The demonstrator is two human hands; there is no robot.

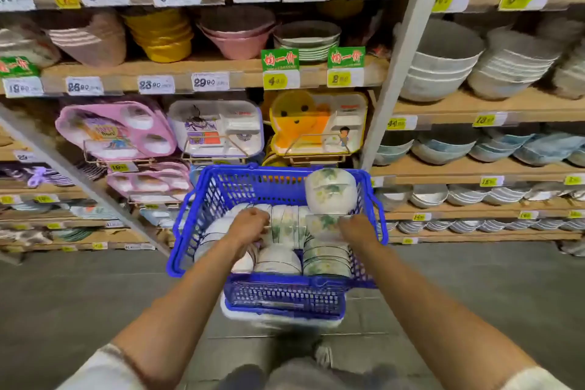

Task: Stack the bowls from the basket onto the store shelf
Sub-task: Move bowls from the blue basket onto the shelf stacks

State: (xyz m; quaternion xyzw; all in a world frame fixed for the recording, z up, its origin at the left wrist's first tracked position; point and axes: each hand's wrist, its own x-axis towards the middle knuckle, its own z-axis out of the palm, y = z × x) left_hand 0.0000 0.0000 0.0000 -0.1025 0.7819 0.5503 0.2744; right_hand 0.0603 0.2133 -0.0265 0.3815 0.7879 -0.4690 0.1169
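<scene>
Left hand (250, 225) curled on bowls (278, 258) in basket (285, 298), right hand (356, 229) gripping bowl stack (330, 190)

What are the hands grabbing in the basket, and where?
The left hand curls over the rims of bowls standing on edge; the right hand grips a flowered bowl by its side.

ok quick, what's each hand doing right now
left hand: fingers curled round white green-leaf ceramic bowls in the blue plastic basket
right hand: grips one blurred green-leaf bowl
</scene>
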